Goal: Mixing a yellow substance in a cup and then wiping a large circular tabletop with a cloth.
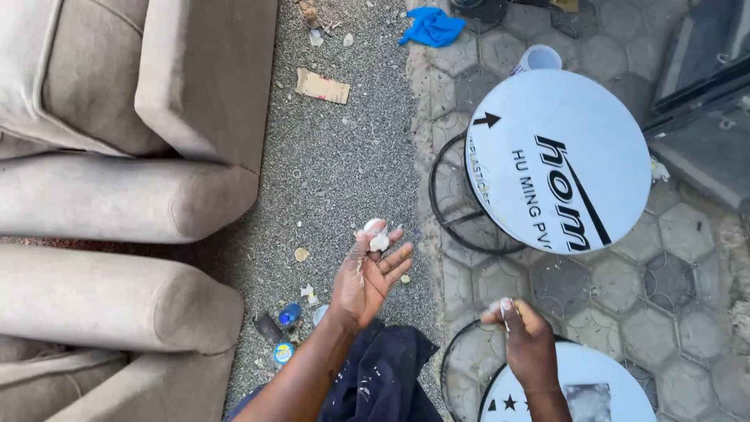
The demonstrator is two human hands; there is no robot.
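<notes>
Two hands raised | your left hand [366, 275] lies open, palm up, cradling a white lump [378, 236] on its fingertips | your right hand [525, 337] pinches a thin tool [505, 314] over the round white board [558, 161]

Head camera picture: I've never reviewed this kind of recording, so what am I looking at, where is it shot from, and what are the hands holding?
There is no machine here. The single picture comes from a camera worn on a person's head, looking straight down at their own two bare hands and the ground.

The left hand is open, palm up, with a small white crumbly lump resting on its fingertips. The right hand is closed around a thin pale tool or bit of white material; it is too small to tell which.

Below lie a grey gravel strip and hexagonal paving stones. A round white lid with black print rests on a black wire ring. Beige upholstered sofas stand to the left. A blue cloth, a scrap of brown cardboard and small litter lie scattered about.
</notes>
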